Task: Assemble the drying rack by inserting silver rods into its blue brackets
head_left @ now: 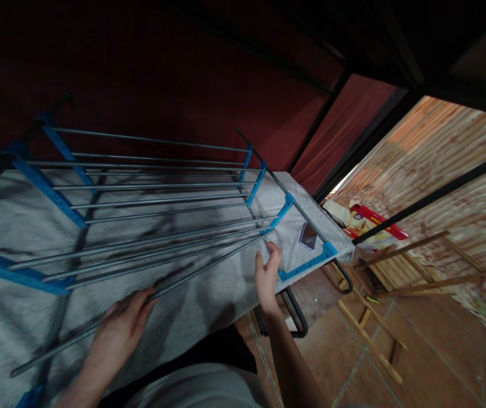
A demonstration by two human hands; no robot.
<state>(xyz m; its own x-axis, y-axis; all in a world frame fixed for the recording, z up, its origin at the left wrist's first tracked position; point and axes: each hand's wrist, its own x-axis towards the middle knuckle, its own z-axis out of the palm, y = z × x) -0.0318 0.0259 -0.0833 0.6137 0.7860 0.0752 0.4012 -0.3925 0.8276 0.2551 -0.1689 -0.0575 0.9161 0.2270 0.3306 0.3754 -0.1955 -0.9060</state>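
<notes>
Gripping one rod (200,271), left fingers (141,298) partly hide it.

A slim gray metal rod (192,276) slants through the left hand's (126,320) grip, one end jutting out behind it, the other reaching toward a blue bracket. Beyond the grip stretches a partly filled rack (158,185) of parallel gray bars between blue brackets.

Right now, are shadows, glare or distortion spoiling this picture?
Head view: dim, the red wall sunk in shadow, no strong glare; soft shadows mottle the grey cloth; shapes stretch toward the edges; the left hand and the rod it holds read clearly.
</notes>
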